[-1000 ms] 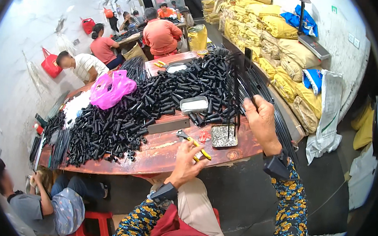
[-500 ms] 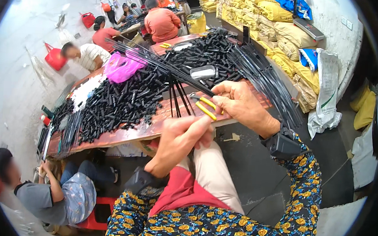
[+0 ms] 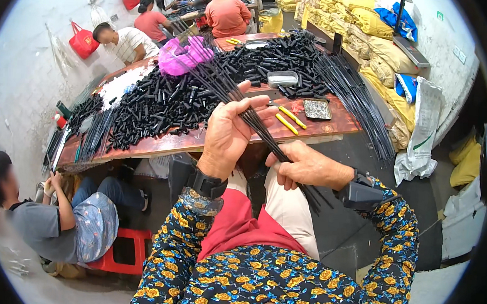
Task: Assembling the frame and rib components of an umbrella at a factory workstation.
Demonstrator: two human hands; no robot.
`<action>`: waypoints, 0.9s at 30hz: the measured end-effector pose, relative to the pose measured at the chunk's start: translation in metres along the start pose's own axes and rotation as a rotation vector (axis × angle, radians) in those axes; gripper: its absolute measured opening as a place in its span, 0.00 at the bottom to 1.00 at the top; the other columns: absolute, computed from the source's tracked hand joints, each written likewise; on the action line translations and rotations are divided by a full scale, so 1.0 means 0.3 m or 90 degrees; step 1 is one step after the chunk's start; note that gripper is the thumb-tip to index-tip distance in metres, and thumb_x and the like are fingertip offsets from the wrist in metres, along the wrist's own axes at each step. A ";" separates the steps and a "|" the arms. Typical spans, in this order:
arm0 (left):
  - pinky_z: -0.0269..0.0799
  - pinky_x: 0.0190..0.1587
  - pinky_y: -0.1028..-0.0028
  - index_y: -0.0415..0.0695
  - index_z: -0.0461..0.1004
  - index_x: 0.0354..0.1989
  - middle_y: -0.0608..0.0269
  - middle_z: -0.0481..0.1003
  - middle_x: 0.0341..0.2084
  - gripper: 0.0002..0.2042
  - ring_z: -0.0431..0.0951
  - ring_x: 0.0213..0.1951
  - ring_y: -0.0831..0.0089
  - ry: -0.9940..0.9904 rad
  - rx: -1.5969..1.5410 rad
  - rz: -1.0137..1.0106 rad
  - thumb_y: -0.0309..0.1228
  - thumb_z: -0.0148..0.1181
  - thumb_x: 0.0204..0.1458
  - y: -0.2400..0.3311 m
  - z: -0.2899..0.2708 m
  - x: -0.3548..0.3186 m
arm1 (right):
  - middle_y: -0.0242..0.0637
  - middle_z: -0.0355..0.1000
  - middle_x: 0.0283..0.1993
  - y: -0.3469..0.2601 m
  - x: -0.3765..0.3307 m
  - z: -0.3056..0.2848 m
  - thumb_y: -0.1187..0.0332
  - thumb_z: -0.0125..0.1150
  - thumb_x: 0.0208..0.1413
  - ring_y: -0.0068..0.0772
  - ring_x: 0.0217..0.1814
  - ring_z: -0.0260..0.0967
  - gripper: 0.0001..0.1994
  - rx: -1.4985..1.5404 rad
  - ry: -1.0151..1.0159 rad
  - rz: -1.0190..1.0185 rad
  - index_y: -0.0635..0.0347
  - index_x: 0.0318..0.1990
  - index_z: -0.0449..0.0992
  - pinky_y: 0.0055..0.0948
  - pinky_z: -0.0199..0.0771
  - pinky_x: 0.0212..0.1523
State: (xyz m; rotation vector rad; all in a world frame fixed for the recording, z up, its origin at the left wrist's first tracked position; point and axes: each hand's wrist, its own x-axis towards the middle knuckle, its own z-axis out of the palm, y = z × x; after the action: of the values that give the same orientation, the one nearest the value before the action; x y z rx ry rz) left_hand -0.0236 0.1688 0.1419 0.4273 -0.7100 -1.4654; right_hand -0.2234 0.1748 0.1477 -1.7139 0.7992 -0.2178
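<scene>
Black rods (image 3: pixel 245 108) in both hands slant from upper left to lower right.

**Setting: small assembly workshop, hand piecework**

Long reddish wooden worktable (image 3: pixel 210 141) runs across the middle of the frame, heaped with short black tubes (image 3: pixel 163 100) in bulk. Bundles of thin black rods (image 3: pixel 358 98) lie over its right end. Small metal tray (image 3: pixel 317 108) and yellow-handled tools (image 3: pixel 292 116) sit near the table's front edge. Several workers (image 3: pixel 228 14) sit at the table's far end, upper centre; another on a low red stool (image 3: pixel 117 250), lower left. Stacked yellow sacks (image 3: pixel 368 26) fill the upper right against a bare white wall. Grey concrete floor, red bags (image 3: pixel 83 41) hung upper left.
</scene>
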 end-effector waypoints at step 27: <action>0.70 0.55 0.48 0.37 0.55 0.65 0.38 0.71 0.52 0.26 0.71 0.55 0.40 -0.125 0.075 -0.156 0.25 0.49 0.56 0.050 -0.079 0.226 | 0.24 0.67 0.28 0.169 0.232 0.000 0.63 0.52 0.65 0.14 0.29 0.64 0.12 0.321 0.128 -0.233 0.63 0.43 0.74 0.18 0.65 0.31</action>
State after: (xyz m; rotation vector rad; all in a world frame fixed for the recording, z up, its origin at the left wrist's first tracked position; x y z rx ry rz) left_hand 0.0006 0.0997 0.1462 0.4773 -0.9288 -1.7185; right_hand -0.1912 0.1277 0.0833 -1.3534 0.5082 -0.7846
